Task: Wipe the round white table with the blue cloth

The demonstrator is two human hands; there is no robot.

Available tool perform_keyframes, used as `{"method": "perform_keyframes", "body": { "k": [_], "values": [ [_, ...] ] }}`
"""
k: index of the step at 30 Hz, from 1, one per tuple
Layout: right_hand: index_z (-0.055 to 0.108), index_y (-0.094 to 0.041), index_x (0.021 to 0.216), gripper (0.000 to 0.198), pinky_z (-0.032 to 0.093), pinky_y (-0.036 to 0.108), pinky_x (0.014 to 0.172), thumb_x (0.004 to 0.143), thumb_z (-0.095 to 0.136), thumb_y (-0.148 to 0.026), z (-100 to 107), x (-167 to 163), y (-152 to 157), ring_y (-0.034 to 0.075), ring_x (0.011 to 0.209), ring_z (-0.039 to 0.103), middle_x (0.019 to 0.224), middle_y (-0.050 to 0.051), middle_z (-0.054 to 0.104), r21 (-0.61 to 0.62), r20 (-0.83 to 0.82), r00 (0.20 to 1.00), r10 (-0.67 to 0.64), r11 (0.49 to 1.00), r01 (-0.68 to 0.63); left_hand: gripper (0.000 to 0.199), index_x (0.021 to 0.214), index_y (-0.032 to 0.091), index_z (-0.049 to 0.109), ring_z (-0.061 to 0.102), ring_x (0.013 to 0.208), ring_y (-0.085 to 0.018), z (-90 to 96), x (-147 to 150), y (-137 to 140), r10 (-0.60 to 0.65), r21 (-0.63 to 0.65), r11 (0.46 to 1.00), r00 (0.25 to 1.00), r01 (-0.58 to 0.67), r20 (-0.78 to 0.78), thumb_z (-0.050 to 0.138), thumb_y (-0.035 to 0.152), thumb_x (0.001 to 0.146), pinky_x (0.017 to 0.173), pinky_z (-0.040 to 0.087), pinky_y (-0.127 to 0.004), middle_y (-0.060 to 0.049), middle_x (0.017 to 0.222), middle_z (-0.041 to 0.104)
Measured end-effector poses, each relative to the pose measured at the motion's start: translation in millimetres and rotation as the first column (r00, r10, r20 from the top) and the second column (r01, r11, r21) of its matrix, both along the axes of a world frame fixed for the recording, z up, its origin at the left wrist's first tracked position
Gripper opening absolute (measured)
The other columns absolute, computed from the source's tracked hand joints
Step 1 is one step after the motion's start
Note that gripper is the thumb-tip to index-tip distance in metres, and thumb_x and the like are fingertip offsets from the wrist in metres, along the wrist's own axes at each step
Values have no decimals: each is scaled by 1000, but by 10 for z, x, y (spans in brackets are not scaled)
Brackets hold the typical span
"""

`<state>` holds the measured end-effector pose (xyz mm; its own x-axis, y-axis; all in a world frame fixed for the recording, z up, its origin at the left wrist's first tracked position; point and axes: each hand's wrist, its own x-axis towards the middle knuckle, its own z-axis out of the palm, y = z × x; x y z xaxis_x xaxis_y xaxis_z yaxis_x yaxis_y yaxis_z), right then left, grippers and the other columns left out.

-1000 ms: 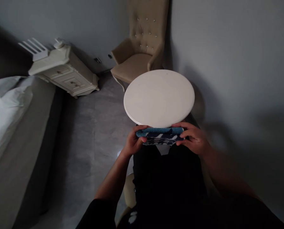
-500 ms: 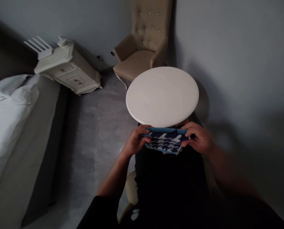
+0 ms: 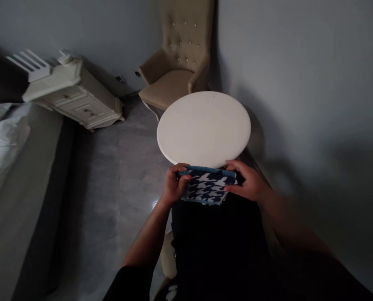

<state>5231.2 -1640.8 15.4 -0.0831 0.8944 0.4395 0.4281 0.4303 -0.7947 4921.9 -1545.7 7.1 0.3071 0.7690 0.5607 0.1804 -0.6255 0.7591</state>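
In front of my lap I hold a folded houndstooth-patterned cloth point(image 3: 207, 187), navy and whitish with a blue band along its top edge. It looks knitted or woven, and loose threads hang at its lower edge. My left hand point(image 3: 175, 184) pinches the left end, thumb on the front and fingers at the top. At the other end is my right hand point(image 3: 247, 182), its fingers at the top edge and its thumb lower on the front, in a looser grip. Just beyond the cloth lies the near rim of a round white table point(image 3: 203, 127).
A tan tufted armchair point(image 3: 174, 79) stands behind the table. Further left are a white cabinet point(image 3: 76, 94) with a pronged white device point(image 3: 37, 71) on top, and a bed point(image 3: 20, 167). A grey wall point(image 3: 299, 83) runs along the right side.
The view has shifted slightly to the right. My right hand's thumb and fingers have spread apart on the cloth's right end, and more of the patterned face shows.
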Motion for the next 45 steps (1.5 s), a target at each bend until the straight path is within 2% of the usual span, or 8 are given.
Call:
{"method": "perform_keyframes", "body": {
  "k": [7, 12, 20, 24, 29, 33, 40, 45],
  "values": [
    [86, -29, 125, 28, 68, 51, 100, 104, 84, -48, 267, 452, 499, 31, 109, 80, 116, 10, 84, 199, 218, 967, -130, 976, 87, 53, 139, 22, 69, 79, 112, -27, 203, 348, 545, 1, 113, 993, 988, 17, -155, 84, 55, 100, 103, 64, -45, -10, 121, 81],
    [85, -33, 129, 26, 54, 61, 120, 105, 78, -26, 318, 804, 860, 35, 130, 71, 133, 8, 79, 372, 322, 892, -317, 909, 188, 31, 132, 23, 76, 74, 135, -31, 429, 694, 937, -78, 269, 950, 956, 157, -282, 80, 38, 105, 118, 56, -55, -13, 138, 81],
    [88, -24, 93, 25, 48, 60, 117, 104, 82, -46, -611, 801, 491, 36, 130, 67, 124, 12, 82, -69, 605, 788, -117, 978, 198, 26, 130, 24, 80, 75, 133, -29, -763, 119, 449, -43, 64, 994, 881, 83, -471, 68, 37, 110, 116, 60, -54, -15, 142, 80],
    [88, -21, 114, 31, 50, 52, 117, 114, 64, -41, -683, 500, 662, 32, 127, 69, 125, 13, 83, -103, 564, 814, -138, 966, 236, 26, 119, 24, 82, 80, 118, -29, -1218, -297, 188, -28, -61, 998, 854, -4, -520, 62, 37, 109, 109, 65, -51, -12, 123, 85],
    [59, -14, 168, 65, 23, 72, 138, 115, 61, -51, -566, 5, 1558, 47, 170, 30, 179, 21, 48, -199, 624, 760, -181, 904, 379, 28, 117, 23, 83, 80, 115, -31, -1377, -424, 348, -56, -130, 991, 755, -38, -653, 58, 32, 106, 108, 64, -50, -13, 123, 85],
    [39, -18, 182, 83, -3, 93, 130, 116, 49, -66, -624, -169, 2033, 56, 176, -3, 193, 17, 13, -348, 663, 741, -108, 831, 433, 29, 109, 20, 83, 78, 120, -35, -1421, -441, 583, -111, -158, 987, 587, -29, -802, 56, 28, 101, 110, 60, -52, -16, 121, 84],
    [42, -18, 180, 75, -6, 90, 133, 118, 38, -60, -938, 46, 1721, 51, 177, 3, 192, 12, 19, -270, 695, 708, -129, 865, 423, 44, 133, 20, 81, 68, 144, -39, -1660, -711, 794, -142, -214, 970, 438, -119, -888, 55, 41, 105, 129, 42, -61, -17, 147, 77],
    [46, -23, 179, 70, 2, 88, 136, 117, 38, -55, -995, 477, 1888, 50, 177, 11, 191, 9, 25, -218, 763, 625, -166, 844, 490, 52, 134, 23, 82, 74, 135, -37, -1776, -898, 1087, -210, -334, 898, 390, -285, -897, 45, 50, 110, 118, 53, -53, -14, 141, 81]
  ]
}}
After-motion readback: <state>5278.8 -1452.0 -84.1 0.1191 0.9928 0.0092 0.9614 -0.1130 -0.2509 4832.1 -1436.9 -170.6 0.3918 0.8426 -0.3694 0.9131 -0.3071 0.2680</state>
